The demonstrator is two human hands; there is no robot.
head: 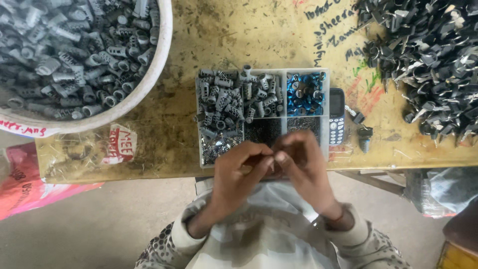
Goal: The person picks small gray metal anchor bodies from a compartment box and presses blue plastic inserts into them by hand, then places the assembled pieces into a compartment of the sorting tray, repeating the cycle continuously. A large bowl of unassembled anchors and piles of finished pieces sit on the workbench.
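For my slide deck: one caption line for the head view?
Left hand and right hand meet fingertip to fingertip over a compartment tray of small grey parts.

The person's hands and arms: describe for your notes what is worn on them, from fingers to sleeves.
Both the left hand and the right hand are bare, with no gloves or rings visible. A thin reddish band circles the right wrist. The sleeves are pale cream, pushed up the forearms, with a dark spotted pattern toward the elbows.

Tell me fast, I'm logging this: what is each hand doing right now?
Left hand: fingers pinched together, something small possibly between them; cannot tell what.
Right hand: fingers curled against the left; contents hidden.
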